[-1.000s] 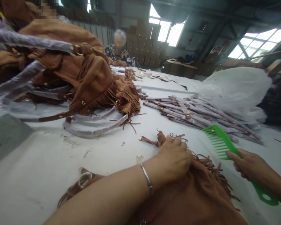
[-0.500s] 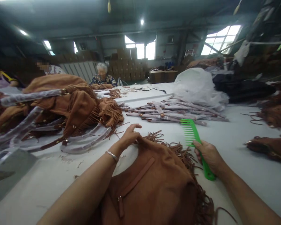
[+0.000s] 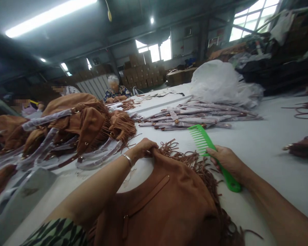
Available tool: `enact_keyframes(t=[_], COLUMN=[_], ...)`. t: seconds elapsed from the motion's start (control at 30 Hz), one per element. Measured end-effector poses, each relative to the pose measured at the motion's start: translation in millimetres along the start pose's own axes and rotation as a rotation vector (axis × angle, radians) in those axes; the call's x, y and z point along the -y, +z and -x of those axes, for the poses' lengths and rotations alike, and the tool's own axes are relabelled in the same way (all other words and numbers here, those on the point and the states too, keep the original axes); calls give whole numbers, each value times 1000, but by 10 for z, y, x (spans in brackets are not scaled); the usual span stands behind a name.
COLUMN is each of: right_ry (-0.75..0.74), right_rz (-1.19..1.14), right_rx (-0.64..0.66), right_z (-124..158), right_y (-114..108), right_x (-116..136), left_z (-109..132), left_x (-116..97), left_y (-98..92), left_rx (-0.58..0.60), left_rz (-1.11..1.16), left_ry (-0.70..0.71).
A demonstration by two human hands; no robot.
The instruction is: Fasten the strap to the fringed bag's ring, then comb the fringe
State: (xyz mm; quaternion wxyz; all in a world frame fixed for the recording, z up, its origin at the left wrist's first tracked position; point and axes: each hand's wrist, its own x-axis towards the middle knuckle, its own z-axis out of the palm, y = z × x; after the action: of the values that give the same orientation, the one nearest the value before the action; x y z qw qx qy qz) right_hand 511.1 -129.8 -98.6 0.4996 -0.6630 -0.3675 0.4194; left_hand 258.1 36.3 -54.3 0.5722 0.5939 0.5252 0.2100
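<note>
1. On the bench [image 3: 279,136], a brown suede bag [image 3: 156,208] lies directly before the person, with a long fringe [image 3: 192,167] trailing along its right side.
2. The left hand [image 3: 143,148] rests at the bag's top edge, its fingers [image 3: 150,144] curled narrowly and pinching the suede. A metal bangle [image 3: 127,160] sits on that wrist.
3. The right hand [image 3: 227,160] has its fingers wrapped firmly round the handle of a green comb [image 3: 202,140]. The comb's teeth point away, just beside the fringe; contact cannot be told.
4. The step in hand looks like steadying the bag for combing, and the next move calls for bringing the teeth into the strands.
5. Left along the bench sits a heap of fringed bags [image 3: 87,126] with plastic-wrapped straps. Ahead lie a bundle of straps [image 3: 195,118] and a white plastic sack [image 3: 218,82]. A co-worker [image 3: 114,87] sits farther down.
</note>
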Motion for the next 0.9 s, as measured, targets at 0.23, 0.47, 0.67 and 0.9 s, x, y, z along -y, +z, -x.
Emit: enact_keyframes(t=[0.23,0.47,0.67,0.9], right_ry=[-30,3,0,7], right_rz=[8,-52,-33,-37], right_rx=[-1,-7,5,15], right_z=[32,71,78,40], right_y=[-5,-4,-16,-2], right_x=[13,58,48,47], left_z=[405,636,271,481], left_x=[-358,-636,-113,-689], left_y=[438,744,576,221], left_rx=[138,401,184,335], left_rz=[238,197,-234,6], left_ry=[292,313,56,200])
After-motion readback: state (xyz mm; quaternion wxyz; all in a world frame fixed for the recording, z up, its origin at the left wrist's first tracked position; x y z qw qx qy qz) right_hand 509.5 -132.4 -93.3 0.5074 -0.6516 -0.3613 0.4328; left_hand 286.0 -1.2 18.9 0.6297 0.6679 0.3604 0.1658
